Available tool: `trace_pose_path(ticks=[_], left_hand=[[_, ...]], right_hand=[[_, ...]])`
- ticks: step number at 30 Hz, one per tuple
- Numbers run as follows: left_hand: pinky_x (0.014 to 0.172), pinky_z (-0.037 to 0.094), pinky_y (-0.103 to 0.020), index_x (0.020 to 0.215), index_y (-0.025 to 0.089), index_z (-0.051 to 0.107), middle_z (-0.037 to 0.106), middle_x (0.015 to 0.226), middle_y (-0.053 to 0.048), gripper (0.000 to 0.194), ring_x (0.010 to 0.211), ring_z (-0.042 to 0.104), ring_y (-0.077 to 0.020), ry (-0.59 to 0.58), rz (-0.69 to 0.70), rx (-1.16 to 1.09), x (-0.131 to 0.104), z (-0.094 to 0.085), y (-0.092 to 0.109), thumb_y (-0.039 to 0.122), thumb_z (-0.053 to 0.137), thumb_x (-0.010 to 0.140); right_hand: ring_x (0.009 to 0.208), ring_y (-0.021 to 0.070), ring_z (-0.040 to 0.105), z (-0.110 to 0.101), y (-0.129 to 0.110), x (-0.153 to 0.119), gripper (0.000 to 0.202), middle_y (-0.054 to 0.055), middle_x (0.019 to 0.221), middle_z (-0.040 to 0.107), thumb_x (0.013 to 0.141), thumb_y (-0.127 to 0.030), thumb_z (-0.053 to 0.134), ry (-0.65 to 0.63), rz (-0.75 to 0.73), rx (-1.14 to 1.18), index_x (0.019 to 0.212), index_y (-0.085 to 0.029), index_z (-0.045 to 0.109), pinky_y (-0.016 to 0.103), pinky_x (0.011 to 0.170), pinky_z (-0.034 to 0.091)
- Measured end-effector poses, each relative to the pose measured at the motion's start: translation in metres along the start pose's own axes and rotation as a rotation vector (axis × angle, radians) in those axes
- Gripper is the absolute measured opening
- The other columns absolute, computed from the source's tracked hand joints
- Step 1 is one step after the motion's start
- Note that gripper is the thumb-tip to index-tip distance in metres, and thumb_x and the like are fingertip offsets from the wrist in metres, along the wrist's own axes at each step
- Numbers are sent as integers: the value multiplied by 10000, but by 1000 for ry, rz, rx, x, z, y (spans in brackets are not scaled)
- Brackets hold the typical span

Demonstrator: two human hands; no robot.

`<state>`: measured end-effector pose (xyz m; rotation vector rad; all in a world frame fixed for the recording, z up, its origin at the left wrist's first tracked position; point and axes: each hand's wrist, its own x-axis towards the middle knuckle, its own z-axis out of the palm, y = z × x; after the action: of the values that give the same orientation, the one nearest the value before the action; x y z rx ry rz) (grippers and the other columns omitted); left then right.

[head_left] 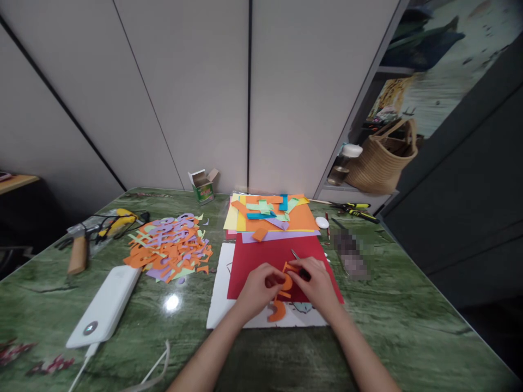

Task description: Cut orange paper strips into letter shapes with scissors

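Over a red sheet both hands meet at an orange paper cutout. My left hand pinches the cutout's left side between thumb and fingers. From the right, my right hand holds its upper part, with the tip of a metal tool showing just beyond the fingers; the rest of that tool is mostly hidden. A curved orange piece hangs or lies below the hands, near the red sheet's front edge. Under the red sheet is a white sheet with drawn lines.
Paper scraps are heaped at the left, beside a white power bank and a wooden-handled hammer. Coloured sheets and strips lie behind the red sheet, near a small box. Pliers rest at the back right.
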<state>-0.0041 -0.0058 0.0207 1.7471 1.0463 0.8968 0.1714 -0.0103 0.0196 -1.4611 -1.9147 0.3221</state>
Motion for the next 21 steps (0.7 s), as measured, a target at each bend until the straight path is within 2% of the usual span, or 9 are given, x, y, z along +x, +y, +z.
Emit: trace_pose_path(ticks=[4, 10, 16, 21], left_hand=[[589, 406, -212, 796, 171, 617, 552, 774, -16, 159, 650, 508, -98, 7, -9, 2, 0, 0, -2, 135, 536, 664], [618, 420, -223, 830, 178, 628, 584, 797, -28, 206, 673, 523, -110, -9, -25, 34, 1, 1, -4, 124, 517, 665], [606, 420, -221, 834, 181, 636, 589, 809, -31, 214, 674, 528, -115, -19, -37, 29, 1, 0, -4, 134, 513, 665], [590, 411, -219, 801, 176, 619, 599, 779, -19, 154, 651, 524, -114, -22, -64, 10, 0, -1, -2, 186, 532, 675]], right_hand=[[788, 213, 540, 0, 1, -1, 183, 46, 814, 638, 758, -363, 540, 9, -54, -57, 862, -231, 613, 345, 733, 357], [765, 206, 550, 2, 6, -1, 203, 44, 790, 645, 775, -383, 509, 17, -33, -54, 852, -237, 628, 341, 727, 364], [782, 202, 562, 1, 5, 0, 232, 48, 816, 644, 781, -390, 477, -34, 123, 157, 821, -218, 628, 306, 704, 403], [642, 160, 552, 3, 7, 1, 288, 17, 685, 624, 779, -412, 456, -92, 262, 361, 734, -172, 611, 237, 578, 403]])
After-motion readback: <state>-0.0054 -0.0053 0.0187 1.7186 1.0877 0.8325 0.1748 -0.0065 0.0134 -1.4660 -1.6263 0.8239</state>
